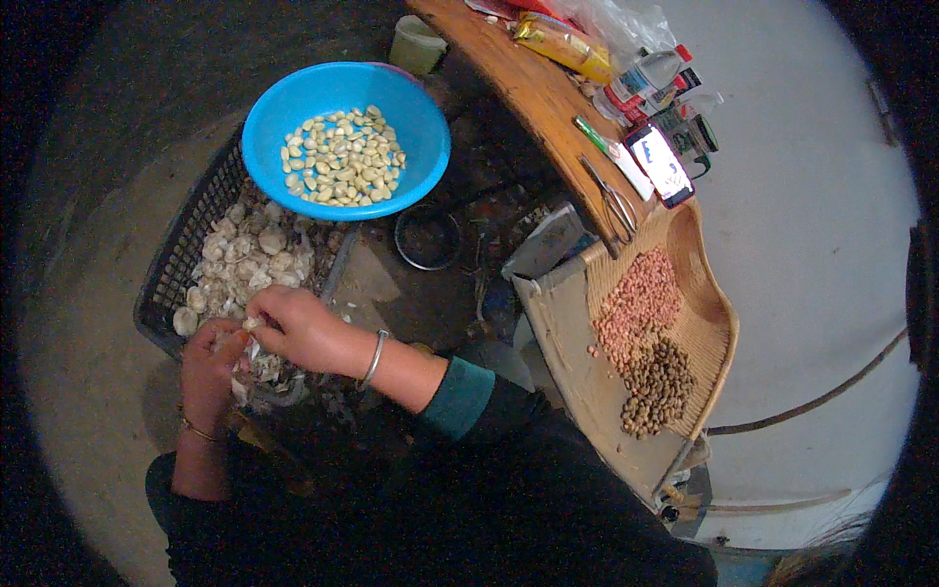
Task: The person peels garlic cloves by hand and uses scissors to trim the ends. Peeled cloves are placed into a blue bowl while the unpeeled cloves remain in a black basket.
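Both hands meet over the near end of a black plastic crate [158, 301]. Between thumb and fingers, my right hand [304, 330] pinches a small pale garlic clove [251, 323]. My left hand [209, 363] is closed around a piece of garlic against the right fingertips; its fingers hide most of that piece. Papery garlic bulbs [246, 253] fill the crate just beyond the hands. Loose white skins [271, 370] lie below them. Past the bulbs, a blue plastic basin [257, 139] holds many peeled cloves [345, 158] and overlaps the crate's far end.
On the right, a woven winnowing basket [715, 293] carries pink peanuts [642, 293] and brown beans [656, 389]. Scissors [620, 209], a lit phone [659, 165], plastic bottles [645, 81] and a yellow packet [565, 48] lie along the wooden table edge [506, 73]. A round black container [428, 238] stands near the basin.
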Demonstrator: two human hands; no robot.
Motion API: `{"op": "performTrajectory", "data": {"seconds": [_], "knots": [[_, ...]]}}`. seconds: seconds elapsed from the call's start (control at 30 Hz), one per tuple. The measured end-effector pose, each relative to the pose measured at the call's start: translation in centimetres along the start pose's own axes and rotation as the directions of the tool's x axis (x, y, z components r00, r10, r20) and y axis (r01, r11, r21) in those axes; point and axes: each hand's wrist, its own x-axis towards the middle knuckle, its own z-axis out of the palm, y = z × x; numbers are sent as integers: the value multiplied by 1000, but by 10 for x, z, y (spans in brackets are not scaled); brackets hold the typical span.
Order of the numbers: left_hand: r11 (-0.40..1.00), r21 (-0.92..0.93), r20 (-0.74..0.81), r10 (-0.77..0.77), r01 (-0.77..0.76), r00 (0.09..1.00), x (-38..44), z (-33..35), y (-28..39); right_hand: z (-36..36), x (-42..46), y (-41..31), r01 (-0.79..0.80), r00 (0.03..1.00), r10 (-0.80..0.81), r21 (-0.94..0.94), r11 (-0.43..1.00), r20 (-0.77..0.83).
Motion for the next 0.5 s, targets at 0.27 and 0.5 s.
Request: {"op": "performTrajectory", "data": {"seconds": [0.27,0.5], "knots": [[998,-29,66,-60,62,996,-4,-3,2,4,-1,10,85,994,-78,-100,991,74],[983,17,87,-182,181,979,-5,-3,9,-2,-1,9,117,985,-96,-145,982,142]]}}
